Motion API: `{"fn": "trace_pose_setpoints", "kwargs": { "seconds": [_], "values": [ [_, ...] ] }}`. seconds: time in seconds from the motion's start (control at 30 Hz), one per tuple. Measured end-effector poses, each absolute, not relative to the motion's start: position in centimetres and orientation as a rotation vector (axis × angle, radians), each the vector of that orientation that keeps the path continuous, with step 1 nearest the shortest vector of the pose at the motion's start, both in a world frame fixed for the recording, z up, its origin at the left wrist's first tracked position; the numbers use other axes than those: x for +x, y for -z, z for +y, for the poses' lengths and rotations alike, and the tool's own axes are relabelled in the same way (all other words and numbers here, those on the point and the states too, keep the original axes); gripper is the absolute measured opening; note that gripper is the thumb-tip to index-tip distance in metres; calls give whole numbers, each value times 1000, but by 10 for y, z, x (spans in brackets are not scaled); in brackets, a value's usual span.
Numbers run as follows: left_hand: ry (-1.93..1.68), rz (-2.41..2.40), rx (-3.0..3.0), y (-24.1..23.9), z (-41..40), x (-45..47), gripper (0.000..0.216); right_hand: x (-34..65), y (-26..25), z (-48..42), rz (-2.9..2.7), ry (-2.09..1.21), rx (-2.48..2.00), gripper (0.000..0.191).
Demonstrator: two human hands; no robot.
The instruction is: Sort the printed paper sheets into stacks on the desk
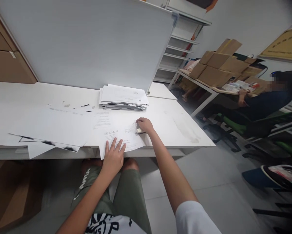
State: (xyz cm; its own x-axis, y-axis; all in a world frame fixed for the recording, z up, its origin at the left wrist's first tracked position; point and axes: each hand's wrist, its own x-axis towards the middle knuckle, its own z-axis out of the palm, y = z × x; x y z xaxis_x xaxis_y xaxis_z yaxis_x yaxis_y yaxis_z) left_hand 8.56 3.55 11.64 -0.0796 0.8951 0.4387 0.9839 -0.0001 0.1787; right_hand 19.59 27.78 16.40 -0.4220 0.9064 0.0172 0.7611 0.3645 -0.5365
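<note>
My left hand (pixel 113 156) lies with its fingers spread on the near edge of a printed sheet of paper (pixel 118 143), pressing it against the white table. On the right part of that sheet, my right hand (pixel 145 125) is closed, its fingers bent down toward the paper. What its fingertips grip is too small to make out. Just under the right hand sits a small pale-yellow block (pixel 140 130) with a dark lower edge. Beyond both hands is a stack of papers (pixel 123 96), some with black smudged edges.
Loose sheets (pixel 55 130) overhang the table's front edge at left, with torn scraps (pixel 67 105) behind. A whiteboard (pixel 87 42) stands along the back. At right, another person (pixel 265 100) sits at a desk with cardboard boxes (pixel 219 65). A cardboard box (pixel 14 191) is below left.
</note>
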Motion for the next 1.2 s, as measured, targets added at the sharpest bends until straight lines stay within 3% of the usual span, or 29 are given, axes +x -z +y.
{"fn": "trace_pose_setpoints", "kwargs": {
  "seconds": [0.3,0.47,0.63,0.77,0.9,1.03,1.2],
  "values": [
    [660,-2091,-1991,-113,43,89,49,195,-161,274,-2351,-593,-1490,34],
    [653,-2075,-1986,-113,45,88,49,186,-158,260,-2405,-303,-1510,33],
    [564,-2080,-1994,-121,47,77,53,183,-159,257,-2374,-429,-1482,29],
    [529,-2158,-1825,-169,39,43,56,184,-162,261,-2233,-514,-1364,30],
    [765,-2171,-1228,-274,40,5,47,188,-158,257,-1848,-588,-980,29],
    [1082,-1709,-1129,-341,108,-16,49,197,-143,239,-1784,-406,-712,23],
    [807,-1716,-1657,-294,245,-22,53,192,-126,225,-1975,-52,-739,23]
  ]
}}
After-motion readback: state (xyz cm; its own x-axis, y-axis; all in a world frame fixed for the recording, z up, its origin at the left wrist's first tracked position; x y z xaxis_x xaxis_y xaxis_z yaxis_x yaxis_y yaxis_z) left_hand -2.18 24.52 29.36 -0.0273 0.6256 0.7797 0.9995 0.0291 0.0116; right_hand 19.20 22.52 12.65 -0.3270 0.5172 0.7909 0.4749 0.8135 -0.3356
